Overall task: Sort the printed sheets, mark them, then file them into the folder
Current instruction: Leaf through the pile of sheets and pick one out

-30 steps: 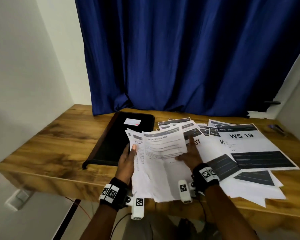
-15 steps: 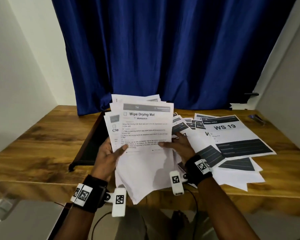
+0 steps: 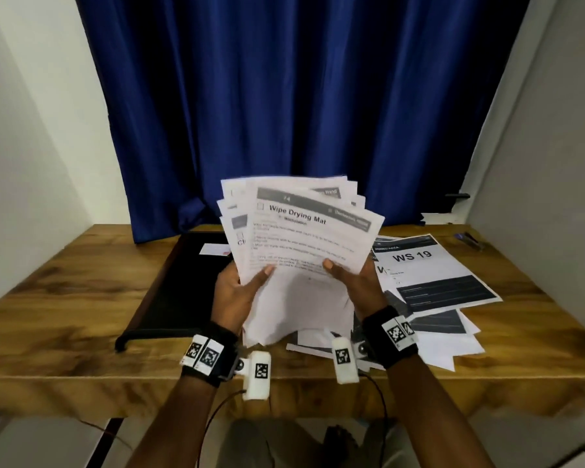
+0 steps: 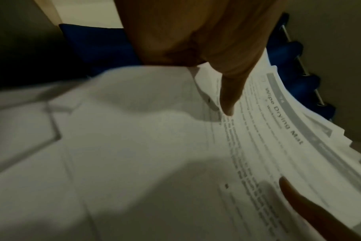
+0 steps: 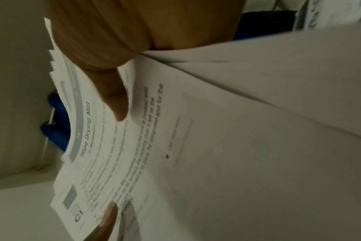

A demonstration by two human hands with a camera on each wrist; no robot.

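Both hands hold a fanned stack of printed sheets (image 3: 301, 244) upright above the table's front; the top sheet reads "Wipe Drying Mat" (image 4: 284, 119) (image 5: 89, 124). My left hand (image 3: 240, 288) grips the stack's left side, thumb on the front. My right hand (image 3: 352, 282) grips the right side, thumb pressed on the print. A black folder (image 3: 176, 282) lies closed on the table, left of the hands. More printed sheets (image 3: 429, 275), topmost marked "WS 19", lie spread on the right.
The wooden table (image 3: 65, 292) stands against a blue curtain (image 3: 284, 96), with white walls on both sides. A small white card (image 3: 213, 248) lies on the folder. A dark pen-like object (image 3: 468, 239) lies at the table's far right.
The stack has been lifted from near the tabletop to upright in front of the curtain, and now tilts a little clockwise. The head view has shifted.
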